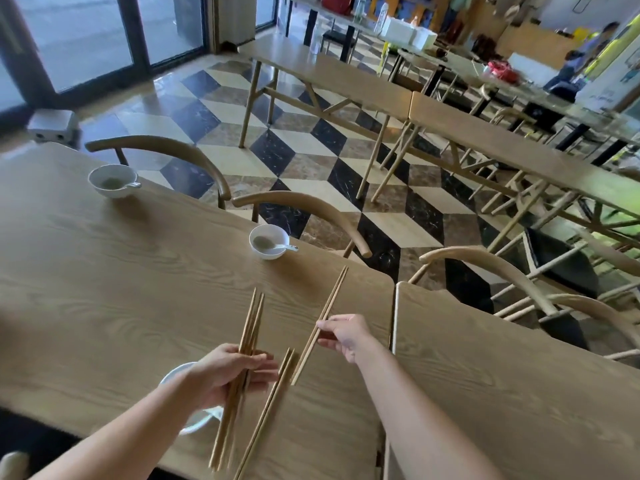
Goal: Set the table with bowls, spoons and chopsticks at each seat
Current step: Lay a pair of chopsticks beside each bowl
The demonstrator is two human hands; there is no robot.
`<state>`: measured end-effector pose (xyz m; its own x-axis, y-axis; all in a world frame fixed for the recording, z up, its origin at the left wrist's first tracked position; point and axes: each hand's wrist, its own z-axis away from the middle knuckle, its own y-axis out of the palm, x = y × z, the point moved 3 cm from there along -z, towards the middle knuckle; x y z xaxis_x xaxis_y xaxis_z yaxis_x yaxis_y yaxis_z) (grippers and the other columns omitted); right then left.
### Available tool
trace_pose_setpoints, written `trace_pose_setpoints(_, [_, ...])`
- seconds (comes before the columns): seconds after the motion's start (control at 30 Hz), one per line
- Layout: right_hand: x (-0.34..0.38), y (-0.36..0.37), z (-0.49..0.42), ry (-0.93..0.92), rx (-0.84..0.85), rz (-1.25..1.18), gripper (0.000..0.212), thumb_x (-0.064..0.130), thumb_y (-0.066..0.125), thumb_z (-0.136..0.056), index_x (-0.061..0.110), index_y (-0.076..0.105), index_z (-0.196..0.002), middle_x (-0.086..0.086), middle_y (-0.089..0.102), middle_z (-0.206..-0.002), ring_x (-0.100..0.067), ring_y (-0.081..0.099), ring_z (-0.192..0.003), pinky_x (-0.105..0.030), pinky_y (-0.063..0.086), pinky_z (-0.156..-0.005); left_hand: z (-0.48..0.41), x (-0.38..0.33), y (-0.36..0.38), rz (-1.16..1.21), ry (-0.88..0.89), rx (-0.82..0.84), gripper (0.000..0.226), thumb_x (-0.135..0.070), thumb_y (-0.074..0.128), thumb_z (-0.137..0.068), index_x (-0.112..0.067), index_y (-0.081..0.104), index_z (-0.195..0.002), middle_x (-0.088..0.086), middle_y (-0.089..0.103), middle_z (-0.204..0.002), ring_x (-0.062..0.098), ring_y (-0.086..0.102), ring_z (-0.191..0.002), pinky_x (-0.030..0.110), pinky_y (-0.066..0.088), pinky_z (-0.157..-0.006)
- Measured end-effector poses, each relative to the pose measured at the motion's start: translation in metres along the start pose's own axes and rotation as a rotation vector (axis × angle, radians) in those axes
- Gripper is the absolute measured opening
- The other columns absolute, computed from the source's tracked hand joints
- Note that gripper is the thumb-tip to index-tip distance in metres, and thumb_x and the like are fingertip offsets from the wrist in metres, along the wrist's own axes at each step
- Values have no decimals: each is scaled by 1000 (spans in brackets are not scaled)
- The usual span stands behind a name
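Right hand point(346, 336) pinches a chopstick pair point(332, 296) at 5 o'clock of the middle bowl point(268, 241), near the table point(104, 289) edge; left hand point(225, 374) grips a splayed spare bundle point(251, 320); risk: released pair rolls off, or loose bundle sticks slip.

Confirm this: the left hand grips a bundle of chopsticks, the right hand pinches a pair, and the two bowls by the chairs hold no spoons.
Not quite. The head view shows a white spoon in the far bowl and a second spoon in the nearer bowl. The rest holds: the left hand grips the chopstick bundle, the right hand pinches a pair.
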<state>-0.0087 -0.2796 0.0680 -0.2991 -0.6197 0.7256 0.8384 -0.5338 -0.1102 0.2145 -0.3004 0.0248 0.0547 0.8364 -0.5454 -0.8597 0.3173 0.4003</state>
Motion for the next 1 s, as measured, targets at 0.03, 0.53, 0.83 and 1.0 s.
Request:
trace_pose_setpoints(0.03, [11,2,-16,-6,-5,21,22,-16,68,-81,1,54,-78,-15,60,-68,-21,60,-52,-25,54,-38,-7,-9,-1,35,4,-13,18,3,56,-96,12,63,-110,25,75,-104,33,77,-83,38,63,-63])
trace_pose_setpoints(0.53, [27,46,-214,152,25,400,14,-9,66,-85,-11,62,-98,-16,60,-83,-20,58,-55,-22,46,-30,-129,-69,-30,169,-11,-58,40,-16,72,-82,2,65,-116,18,74,-114,35,76,-82,33,60,-57])
trace_pose_setpoints(0.83, [38,52,-241,174,12,582,11,-8,71,-80,-8,62,-86,-19,63,-84,-22,61,-53,-34,58,-43,-141,-65,-49,203,-19,-103,56,-17,75,-72,5,61,-121,18,73,-116,40,74,-94,37,63,-66])
trace_pose_setpoints(1.0, [42,54,-243,163,-22,703,20,-2,79,-75,-4,60,-69,-16,63,-65,-27,67,-53,-40,63,-63,-146,-76,-52,211,-3,-110,54,-16,76,-71,5,62,-119,17,74,-116,40,74,-93,37,63,-65])
